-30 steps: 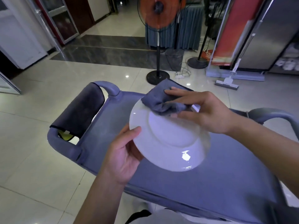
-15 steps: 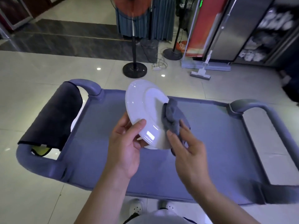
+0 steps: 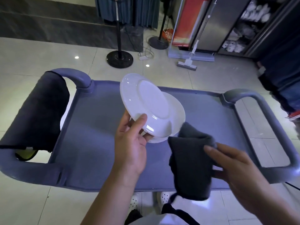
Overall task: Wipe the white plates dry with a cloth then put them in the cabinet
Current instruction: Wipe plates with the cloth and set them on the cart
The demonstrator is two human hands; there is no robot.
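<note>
My left hand point(image 3: 131, 143) grips a white plate point(image 3: 144, 103) by its lower rim, tilted with its underside toward me, thumb on the rim. Right behind it a stack of white plates point(image 3: 175, 117) rests on the blue cart top point(image 3: 97, 127). My right hand point(image 3: 240, 172) holds a dark grey cloth point(image 3: 190, 161), which hangs just right of the plate and is off it. A cabinet point(image 3: 243, 30) with white dishes on its shelves stands at the far right.
The cart has curved handles at the left point(image 3: 76, 77) and right point(image 3: 266, 111); a dark cloth point(image 3: 39, 114) drapes over the left one. Beyond it stand a fan stand base point(image 3: 119, 59), a floor squeegee point(image 3: 188, 64) and a red banner point(image 3: 186, 21). A person's legs point(image 3: 282, 78) are at the far right.
The cloth has left the plate and dropped to the lower right with my right hand. The plate has tilted more upright in my left hand, and the view has shifted toward the cabinet.
</note>
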